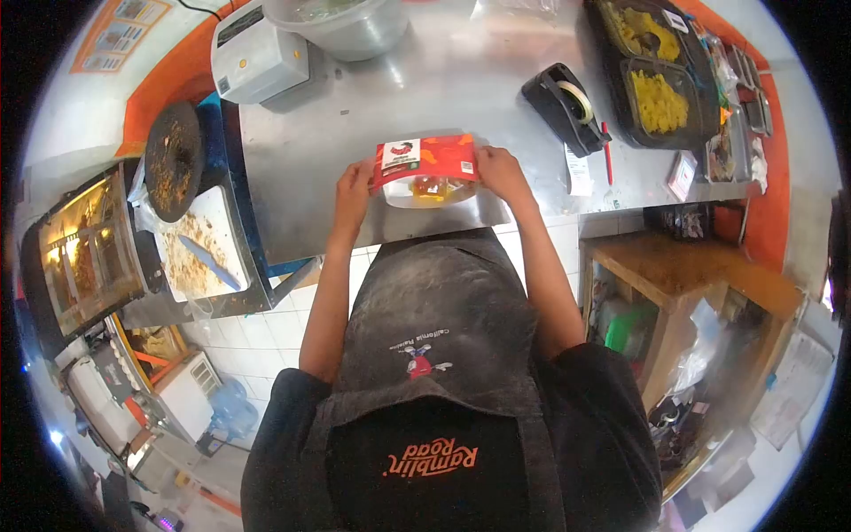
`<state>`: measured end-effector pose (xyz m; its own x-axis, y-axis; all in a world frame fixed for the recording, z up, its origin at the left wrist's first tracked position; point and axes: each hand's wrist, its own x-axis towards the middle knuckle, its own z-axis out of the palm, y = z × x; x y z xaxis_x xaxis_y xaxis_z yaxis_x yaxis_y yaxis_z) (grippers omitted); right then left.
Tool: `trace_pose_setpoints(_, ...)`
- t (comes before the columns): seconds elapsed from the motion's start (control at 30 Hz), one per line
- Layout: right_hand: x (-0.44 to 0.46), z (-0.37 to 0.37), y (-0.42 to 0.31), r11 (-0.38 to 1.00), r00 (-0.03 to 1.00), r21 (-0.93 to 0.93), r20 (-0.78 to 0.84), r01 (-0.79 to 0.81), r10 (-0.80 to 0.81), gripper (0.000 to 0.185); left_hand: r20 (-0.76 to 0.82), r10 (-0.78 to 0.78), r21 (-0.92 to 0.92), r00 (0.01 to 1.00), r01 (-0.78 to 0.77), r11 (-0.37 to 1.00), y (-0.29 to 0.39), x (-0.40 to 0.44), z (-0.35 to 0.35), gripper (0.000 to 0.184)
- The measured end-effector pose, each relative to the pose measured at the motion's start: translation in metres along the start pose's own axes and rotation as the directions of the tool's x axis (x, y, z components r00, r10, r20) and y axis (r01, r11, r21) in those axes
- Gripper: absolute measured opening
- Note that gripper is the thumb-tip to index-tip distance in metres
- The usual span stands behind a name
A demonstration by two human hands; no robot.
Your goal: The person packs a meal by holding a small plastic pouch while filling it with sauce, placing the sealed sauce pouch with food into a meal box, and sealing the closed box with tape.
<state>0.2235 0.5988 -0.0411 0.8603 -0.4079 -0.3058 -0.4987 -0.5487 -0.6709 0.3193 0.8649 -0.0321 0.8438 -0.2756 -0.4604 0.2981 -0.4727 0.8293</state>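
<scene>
A red printed card label (443,157) with a white panel is held at its two ends, near the front edge of the steel table. My left hand (354,188) pinches its left end, and my right hand (500,174) grips the right end. Just below the label, partly covered by it, shows a pale, see-through food container (403,193) with something yellow-orange inside. Whether the label is fixed to the container or only lies over it, I cannot tell. The fingertips are partly hidden behind the label's edges.
A black tape dispenser (565,108), a red pen (608,152) and a paper strip (579,176) lie to the right. Black trays of yellow food (660,102) stand beyond. A white machine (259,62) and a plastic bowl (355,31) stand back left; a knife (211,262) rests on a cutting board (197,223).
</scene>
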Motion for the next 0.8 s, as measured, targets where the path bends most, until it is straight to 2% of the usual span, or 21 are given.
trace_pose_setpoints(0.03, 0.001, -0.001, 0.000, 1.000, 0.996, 0.017, 0.095, 0.004, -0.006, 0.041, -0.027, 0.024, -0.065, 0.999, -0.025, 0.998, -0.001, -0.001, 0.002, 0.050)
trace_pose_setpoints(0.07, 0.002, 0.002, 0.000, 0.998, 0.993, 0.035, 0.104, -0.060, 0.056, 0.046, -0.057, 0.046, -0.128, 0.997, -0.053, 0.990, -0.001, -0.002, 0.003, 0.049)
trace_pose_setpoints(0.1, 0.002, 0.001, -0.006, 0.998, 0.993, 0.034, 0.107, -0.050, 0.047, 0.046, -0.067, 0.048, -0.130, 0.997, -0.056, 0.990, 0.002, -0.004, 0.003, 0.049)
trace_pose_setpoints(0.17, -0.002, -0.004, -0.023, 0.950, 0.968, 0.184, 0.058, -0.253, 0.246, 0.049, -0.109, 0.128, -0.174, 0.986, -0.146, 0.974, 0.013, -0.010, -0.002, 0.047)
trace_pose_setpoints(0.2, -0.003, -0.003, -0.025, 0.951, 0.968, 0.179, 0.066, -0.250, 0.242, 0.049, -0.116, 0.122, -0.176, 0.986, -0.141, 0.974, 0.009, -0.010, -0.007, 0.047)
trace_pose_setpoints(0.27, -0.002, -0.005, -0.026, 0.961, 0.977, 0.178, 0.080, -0.211, 0.199, 0.051, -0.017, 0.126, -0.221, 0.992, -0.127, 0.967, 0.004, -0.003, -0.017, 0.049)
trace_pose_setpoints(0.3, 0.000, -0.006, -0.025, 0.962, 0.977, 0.174, 0.079, -0.208, 0.197, 0.051, -0.020, 0.127, -0.226, 0.992, -0.128, 0.966, 0.007, -0.004, -0.019, 0.049)
trace_pose_setpoints(0.4, 0.005, -0.007, -0.026, 0.958, 0.961, 0.130, 0.143, -0.257, 0.238, 0.049, 0.074, 0.142, -0.144, 0.987, -0.130, 0.981, 0.013, -0.005, -0.023, 0.050)
trace_pose_setpoints(0.47, 0.003, -0.010, -0.030, 0.970, 0.965, 0.071, 0.140, -0.232, 0.220, 0.048, 0.121, 0.200, 0.116, 0.972, -0.214, 0.970, 0.012, -0.005, -0.022, 0.054)
trace_pose_setpoints(0.57, 0.003, -0.003, -0.023, 0.988, 0.984, -0.040, 0.088, -0.150, 0.153, 0.046, 0.161, 0.312, 0.077, 0.936, -0.327, 0.942, 0.003, -0.006, -0.020, 0.064)
trace_pose_setpoints(0.67, -0.003, 0.001, -0.028, 0.998, 0.998, -0.024, 0.017, -0.065, 0.065, 0.038, 0.159, 0.352, 0.019, 0.922, -0.360, 0.933, -0.006, -0.012, -0.017, 0.072)
trace_pose_setpoints(0.7, -0.003, 0.004, -0.025, 0.997, 0.997, -0.023, 0.016, -0.070, 0.070, 0.038, 0.164, 0.351, 0.019, 0.922, -0.358, 0.933, -0.008, -0.014, -0.014, 0.072)
trace_pose_setpoints(0.77, 0.007, 0.013, -0.011, 0.984, 0.993, -0.149, 0.070, 0.101, -0.091, 0.028, 0.150, 0.352, 0.113, 0.924, -0.369, 0.922, -0.009, -0.015, -0.005, 0.074)
trace_pose_setpoints(0.8, 0.012, 0.021, 0.000, 0.984, 0.994, -0.152, 0.061, 0.097, -0.089, 0.028, 0.156, 0.358, 0.110, 0.920, -0.377, 0.920, -0.018, -0.011, 0.000, 0.074)
